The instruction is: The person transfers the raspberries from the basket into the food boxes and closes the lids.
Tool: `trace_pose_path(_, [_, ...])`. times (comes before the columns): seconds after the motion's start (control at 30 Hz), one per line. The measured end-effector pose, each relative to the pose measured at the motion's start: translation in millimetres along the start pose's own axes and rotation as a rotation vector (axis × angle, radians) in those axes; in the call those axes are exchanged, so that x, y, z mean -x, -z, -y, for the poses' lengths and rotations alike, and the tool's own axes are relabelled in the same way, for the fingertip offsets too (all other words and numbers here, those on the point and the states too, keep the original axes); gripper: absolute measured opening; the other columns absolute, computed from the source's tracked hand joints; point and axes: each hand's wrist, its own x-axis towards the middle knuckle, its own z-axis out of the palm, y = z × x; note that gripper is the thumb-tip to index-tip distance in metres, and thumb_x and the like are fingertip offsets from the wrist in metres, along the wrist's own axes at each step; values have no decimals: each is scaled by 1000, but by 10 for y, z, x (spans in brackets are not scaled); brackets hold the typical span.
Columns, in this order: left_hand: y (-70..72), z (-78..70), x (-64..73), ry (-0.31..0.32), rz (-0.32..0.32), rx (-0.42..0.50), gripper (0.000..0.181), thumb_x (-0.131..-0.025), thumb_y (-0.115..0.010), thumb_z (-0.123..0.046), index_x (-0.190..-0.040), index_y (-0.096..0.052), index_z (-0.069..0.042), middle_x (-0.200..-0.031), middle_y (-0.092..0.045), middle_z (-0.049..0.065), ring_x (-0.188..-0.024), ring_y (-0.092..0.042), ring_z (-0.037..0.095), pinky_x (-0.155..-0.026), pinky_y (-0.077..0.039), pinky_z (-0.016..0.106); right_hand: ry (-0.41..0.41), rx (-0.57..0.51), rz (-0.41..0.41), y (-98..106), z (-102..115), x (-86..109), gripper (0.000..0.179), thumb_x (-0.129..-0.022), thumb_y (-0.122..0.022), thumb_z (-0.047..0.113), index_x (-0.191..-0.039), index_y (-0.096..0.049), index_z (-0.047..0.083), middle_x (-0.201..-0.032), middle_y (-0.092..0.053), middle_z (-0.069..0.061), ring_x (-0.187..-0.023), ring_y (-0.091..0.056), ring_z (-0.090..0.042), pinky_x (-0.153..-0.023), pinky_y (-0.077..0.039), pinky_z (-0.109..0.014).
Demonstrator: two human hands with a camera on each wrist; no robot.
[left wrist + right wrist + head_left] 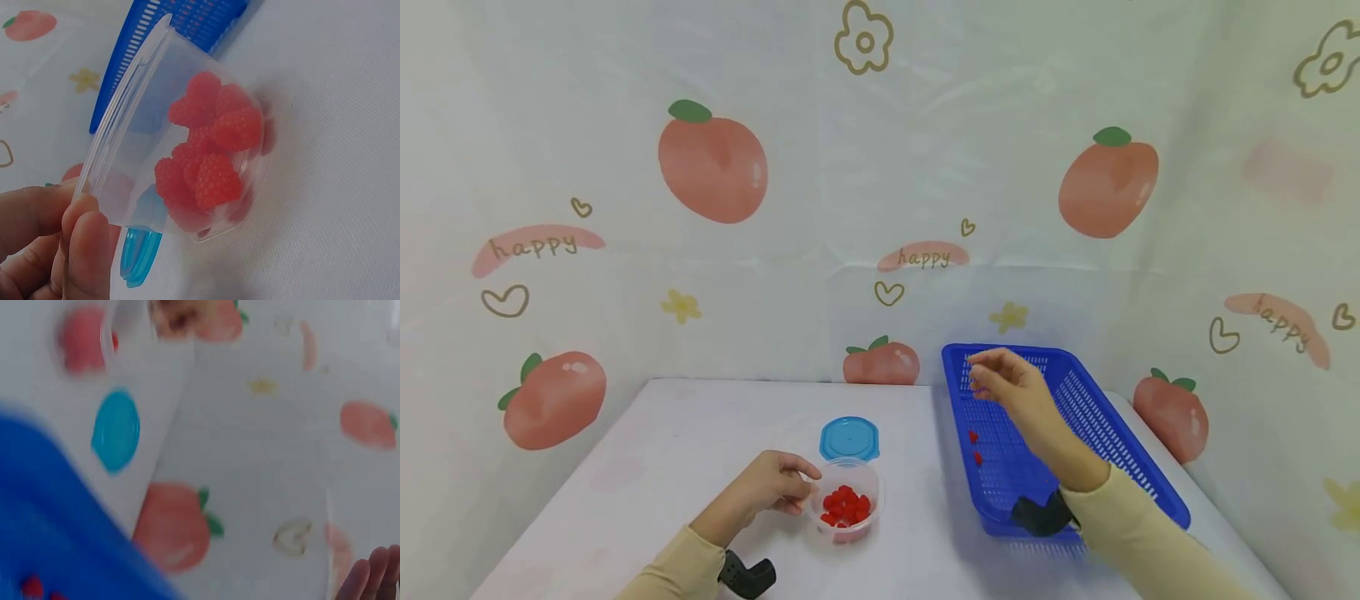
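Observation:
A clear plastic tub (850, 479) with several raspberries (209, 150) inside stands on the white table. My left hand (778, 482) pinches its rim from the left side, seen close up in the left wrist view. Over the far left part of a blue plastic basket (1015, 475), my right hand (1011, 383) is raised, its fingers fairly straight and nothing visible in them. Two small raspberries (977, 459) lie in the basket near its left wall. In the right wrist view only the fingertips (378, 572) show at the lower right corner.
Just behind the tub lies a blue lid (850, 439) on the table (715, 425). The basket takes up the table's right side, its high walls close to the printed backdrop (820, 167). That cloth hangs behind the table and along both sides.

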Motion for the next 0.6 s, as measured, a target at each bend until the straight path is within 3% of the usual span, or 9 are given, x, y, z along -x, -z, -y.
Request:
trace_pose_path(0.13, [6, 4, 2, -1, 2, 1, 22, -86, -70, -9, -105, -67, 2, -66, -62, 3, -57, -59, 13, -60, -58, 27, -72, 143, 9, 270, -149, -241, 36, -98, -57, 21, -124, -53, -3, -102, -61, -2, -88, -61, -7, -85, -56, -29])
trace_pose_path(0.27, [1, 8, -3, 6, -5, -6, 22, -85, -71, -9, -104, -67, 1, -66, -62, 4, -58, -59, 14, -60, -58, 27, -164, 284, 108, 404, -416, -415, 37, -96, -59, 17, -124, -53, -7, -111, -61, -17, -91, -62, -14, -87, -56, -39])
trace_pose_path(0.43, [1, 6, 0, 12, -18, -15, 22, -85, -72, -11, -104, -68, 0, -67, -62, 5, -58, -59, 14, -60, -58, 27, -290, 369, 198, 446, -714, -545, 31, -93, -63, 11, -118, -57, -7, -103, -65, -16, -92, -63, -26, -82, -57, -40])
trace_pose_path(0.6, [-1, -1, 3, 3, -10, -10, 22, -85, -71, -10, -104, -67, 1, -67, -61, 4, -57, -59, 14, -60, -58, 27, -345, 433, 255, 416, -918, -587, 32, -88, -65, 4, -116, -58, -9, -99, -66, -15, -94, -63, -31, -83, -57, -42])
